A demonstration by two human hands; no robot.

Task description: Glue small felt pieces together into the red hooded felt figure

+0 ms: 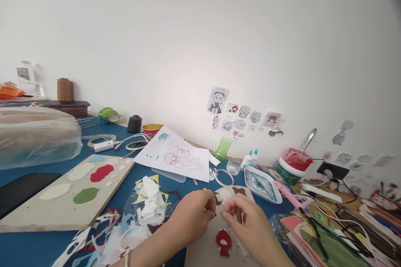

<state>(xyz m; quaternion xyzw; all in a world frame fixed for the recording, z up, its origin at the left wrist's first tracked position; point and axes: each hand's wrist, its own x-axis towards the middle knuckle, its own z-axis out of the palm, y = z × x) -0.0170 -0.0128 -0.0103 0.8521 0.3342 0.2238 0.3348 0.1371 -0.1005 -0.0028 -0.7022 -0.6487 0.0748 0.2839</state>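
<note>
My left hand is closed, its thumb and forefinger pinching a tiny red piece just above a grey board. To its right, my right hand has its fingers curled, thumb near forefinger; whatever lies between the tips is too small to name. Below both hands a red hooded figure with a pale face area lies on the board. Brown and white cut shapes rest at the board's far end, partly behind my fingers.
Left, another board bears coloured shapes. Scraps lie beside my left forearm. Behind are printed drawings, glue bottles and a patterned tray. Coloured sheets, black scissors and a pink tool are at right.
</note>
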